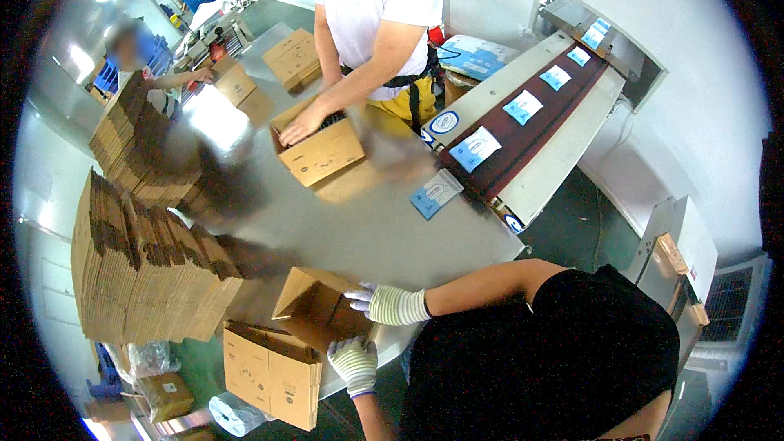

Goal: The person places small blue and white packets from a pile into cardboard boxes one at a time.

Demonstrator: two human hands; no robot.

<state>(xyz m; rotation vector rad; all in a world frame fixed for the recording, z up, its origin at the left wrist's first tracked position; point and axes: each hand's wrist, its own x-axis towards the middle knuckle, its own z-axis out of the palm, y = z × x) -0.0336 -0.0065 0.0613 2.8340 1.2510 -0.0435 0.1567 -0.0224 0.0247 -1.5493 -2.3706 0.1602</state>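
Note:
An open brown cardboard box lies tipped at the table's near edge, its dark inside facing me. My right hand, in a striped white glove with pale purple fingertips, grips the box's right rim, fingers reaching over the edge. My left hand, gloved the same way, is closed at the box's near lower edge; its fingertips are partly hidden. Just left of that hand stand printed folded cartons, close against the box.
Tall stacks of flat cartons stand on the left. Across the steel table, a person in white reaches into an open box. Blue-and-white packets ride a conveyor belt at right; one packet lies on the table. Another person works at far left.

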